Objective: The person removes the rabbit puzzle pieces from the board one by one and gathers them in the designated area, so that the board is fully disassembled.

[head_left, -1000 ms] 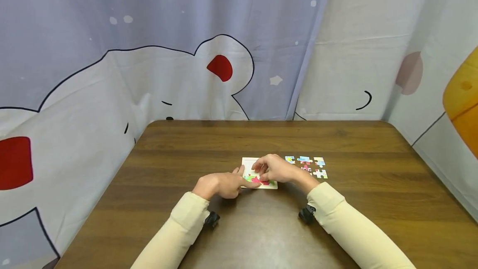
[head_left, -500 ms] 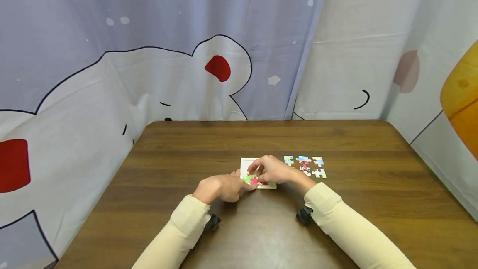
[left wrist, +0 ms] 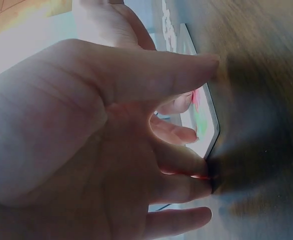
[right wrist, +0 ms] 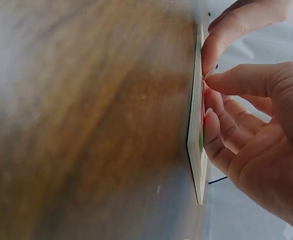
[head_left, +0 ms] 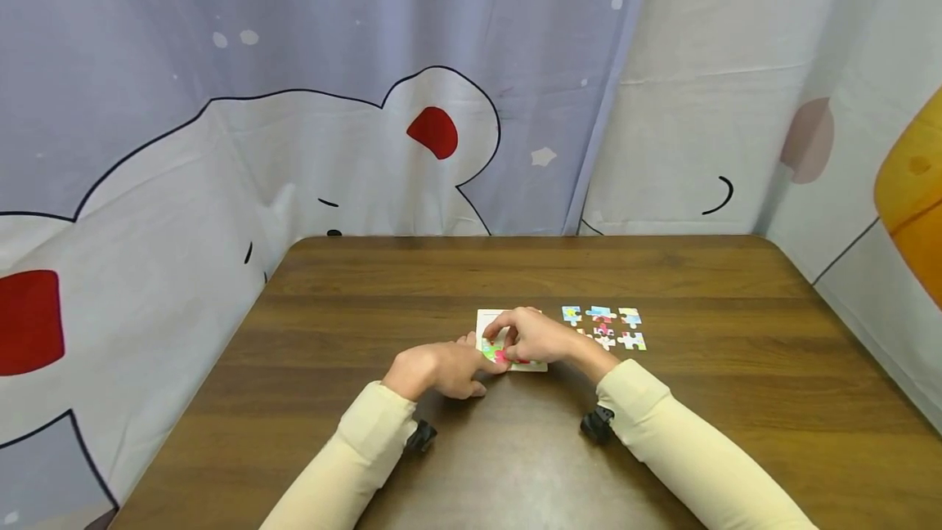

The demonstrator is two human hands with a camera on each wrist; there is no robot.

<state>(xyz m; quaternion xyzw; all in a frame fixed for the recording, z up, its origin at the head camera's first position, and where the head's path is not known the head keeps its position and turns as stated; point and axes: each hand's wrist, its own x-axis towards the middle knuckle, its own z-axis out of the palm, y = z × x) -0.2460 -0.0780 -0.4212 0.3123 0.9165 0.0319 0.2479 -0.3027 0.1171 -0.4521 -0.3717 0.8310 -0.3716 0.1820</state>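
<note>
A white puzzle board [head_left: 486, 319] lies flat on the table, with red-and-green jigsaw pieces [head_left: 500, 357] along its near side. My left hand [head_left: 445, 368] is at the board's near left corner, its index finger laid on the pieces and its other fingers stretched out along the left edge. From the right, my right hand [head_left: 540, 335] reaches over the board. In the right wrist view, its thumb [right wrist: 236, 81] and bent fingertips come down on a red puzzle piece [right wrist: 203, 102], which they mostly cover. Its thumb tip is right beside a left fingertip.
Several loose jigsaw pieces [head_left: 630, 341] lie in rough rows on the brown wooden table [head_left: 706, 383], right of the board. A patterned curtain [head_left: 353, 162] hangs behind the table. Each wrist carries a small black camera [head_left: 598, 424].
My right hand has shifted slightly left over the board, toward the left index finger. The left hand has stayed nearly still, its thumb now spread lower. The loose pieces lie as before.
</note>
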